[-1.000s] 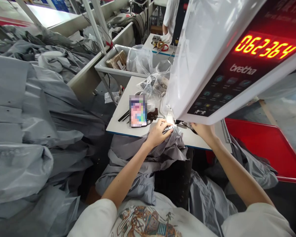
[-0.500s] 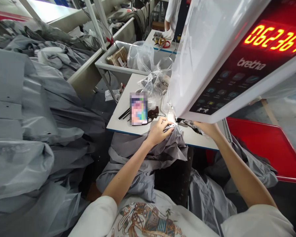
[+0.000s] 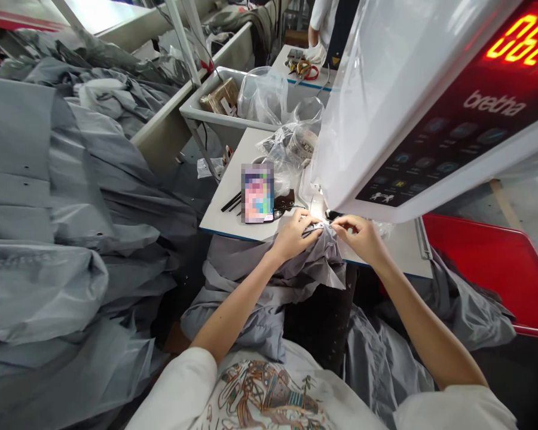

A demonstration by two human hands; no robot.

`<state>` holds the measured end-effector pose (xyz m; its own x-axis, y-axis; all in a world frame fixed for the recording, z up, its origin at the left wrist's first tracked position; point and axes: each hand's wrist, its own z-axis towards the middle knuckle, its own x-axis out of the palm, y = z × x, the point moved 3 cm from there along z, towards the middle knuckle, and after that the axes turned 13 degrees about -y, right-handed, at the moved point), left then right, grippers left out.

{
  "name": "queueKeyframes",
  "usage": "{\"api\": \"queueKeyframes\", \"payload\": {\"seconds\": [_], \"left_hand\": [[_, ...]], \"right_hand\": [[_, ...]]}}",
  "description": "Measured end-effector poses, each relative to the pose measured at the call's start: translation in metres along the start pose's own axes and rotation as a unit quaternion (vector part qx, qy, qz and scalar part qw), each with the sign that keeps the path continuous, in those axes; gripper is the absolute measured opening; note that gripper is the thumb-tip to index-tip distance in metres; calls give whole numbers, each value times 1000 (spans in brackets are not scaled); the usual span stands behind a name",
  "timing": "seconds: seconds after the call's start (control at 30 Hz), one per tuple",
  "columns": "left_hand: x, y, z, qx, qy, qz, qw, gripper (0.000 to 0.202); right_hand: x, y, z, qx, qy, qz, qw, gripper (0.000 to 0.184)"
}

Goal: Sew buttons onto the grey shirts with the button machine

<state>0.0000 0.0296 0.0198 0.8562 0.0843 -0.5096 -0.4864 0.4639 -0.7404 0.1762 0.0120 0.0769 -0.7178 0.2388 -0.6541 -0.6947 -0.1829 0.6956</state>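
Observation:
My left hand (image 3: 296,234) is closed on the edge of a grey fabric piece (image 3: 311,263) at the front of the white worktable (image 3: 226,206). The fabric hangs over the table edge toward my lap. Close by on the right, my right hand (image 3: 359,236) has thumb and fingertips pinched together at the lit spot beside that fabric edge. Whatever lies between those fingertips is too small to make out. Above both hands stands the white machine (image 3: 367,119) with a red digit display and a dark button panel.
A phone (image 3: 257,194) stands left of my hands, near thin black sticks. Behind it lie clear plastic bags (image 3: 287,149). A grey trough (image 3: 192,107) holds a brown package. Heaped grey fabric (image 3: 72,197) fills the left. A red tray (image 3: 488,257) sits right. A co-worker's gloved hand (image 3: 314,52) is beyond.
My right hand has come left from beside the small parts under the machine to the fabric edge, fingertips pinched. My left hand stays on the fabric. The view has shifted slightly.

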Motion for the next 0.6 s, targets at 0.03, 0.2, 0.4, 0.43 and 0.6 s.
{"api": "queueKeyframes", "payload": {"seconds": [0.03,0.2,0.4,0.43,0.6], "left_hand": [[0,0,0,-2,2,1,1000,24],[-1,0,0,-8,9,2,1000,25],[0,1,0,-8,8,-2,1000,27],[0,1,0,-8,9,-2,1000,27],[0,1,-1,-5,6,-4,1000,26]], "right_hand": [[5,2,-1,-5,12,7,1000,20],[14,4,1,-19,-1,7,1000,25],[15,9,1,-54,-22,-33,998,26],[16,9,1,-59,-25,-39,997,26],[20,7,-1,-83,-54,-59,993,22]]}}
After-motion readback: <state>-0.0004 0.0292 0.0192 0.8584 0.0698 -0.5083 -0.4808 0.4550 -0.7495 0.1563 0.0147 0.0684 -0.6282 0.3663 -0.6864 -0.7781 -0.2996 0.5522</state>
